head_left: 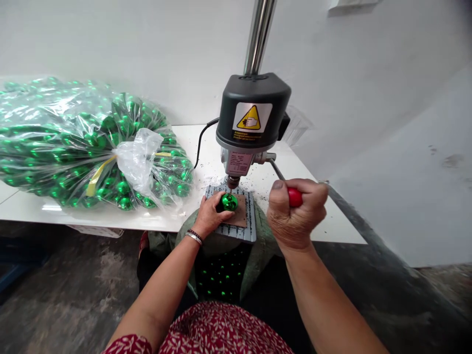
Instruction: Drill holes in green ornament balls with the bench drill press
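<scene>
My left hand (211, 215) grips a shiny green ball (230, 201) between thumb and fingers, on a brown board (240, 211) over the ridged grey base plate (251, 231). Right above the ball is the chuck (232, 181) of a bench drill press (253, 110); whether the bit touches the ball I cannot tell. My right hand (298, 212) is wrapped round the red knob (295, 196) of the drill's feed lever (277, 169). Under the plate, a green sack (260, 260) between my legs holds several green balls (221, 278).
A large clear plastic bag (73, 147) full of green balls lies on the white table (173, 221) to the left, its neck gathered. A black cord (199, 142) runs from the drill. Dark shavings lie around the base. A white wall (147, 44) stands behind.
</scene>
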{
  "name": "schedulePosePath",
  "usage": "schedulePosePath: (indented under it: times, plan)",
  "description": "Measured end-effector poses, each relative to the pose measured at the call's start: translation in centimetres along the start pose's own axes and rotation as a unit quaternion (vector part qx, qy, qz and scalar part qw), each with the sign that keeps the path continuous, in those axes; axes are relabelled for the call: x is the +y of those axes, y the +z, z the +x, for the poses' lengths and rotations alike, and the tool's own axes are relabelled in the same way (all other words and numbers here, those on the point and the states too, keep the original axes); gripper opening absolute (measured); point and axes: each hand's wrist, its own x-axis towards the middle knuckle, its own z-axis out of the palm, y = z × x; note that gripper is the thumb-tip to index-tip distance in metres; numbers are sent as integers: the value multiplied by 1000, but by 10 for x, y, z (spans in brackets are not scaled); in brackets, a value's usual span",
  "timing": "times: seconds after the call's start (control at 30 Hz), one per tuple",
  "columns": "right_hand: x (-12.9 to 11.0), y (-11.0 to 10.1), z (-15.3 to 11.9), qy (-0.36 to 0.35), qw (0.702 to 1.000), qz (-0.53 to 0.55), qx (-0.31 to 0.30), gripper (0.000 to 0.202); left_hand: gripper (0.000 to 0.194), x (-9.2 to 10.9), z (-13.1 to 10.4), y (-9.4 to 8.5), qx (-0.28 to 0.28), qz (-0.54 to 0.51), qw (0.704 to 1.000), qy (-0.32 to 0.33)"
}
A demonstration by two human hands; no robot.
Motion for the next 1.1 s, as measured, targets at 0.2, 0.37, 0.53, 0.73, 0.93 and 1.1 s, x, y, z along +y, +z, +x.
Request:
schedulePosePath:
  times: [0.2,0.37,0.53,0.73,0.93,1.1]
  plan:
    - [-2,-1,3,29,999,36,-10,14,62,1,0,-1,8,3,1000,2]
    - [-12,12,76,142,986,63,-57,24,55,5,-3,-2,21,3,1000,17]
    - [-18,22,127,282,943,13,-174,26,58,10,-28,-11,21,-24,999,25]
    - [-19,23,122,291,943,34,-155,23,63,11,-66,-33,-70,-34,991,110]
    - [-15,25,120,272,949,50,-149,21,45,3,-81,-51,-17,-33,995,92]
    - [-8,27,117,235,963,61,-114,24,20,-25,-68,-74,368,-27,929,-42]
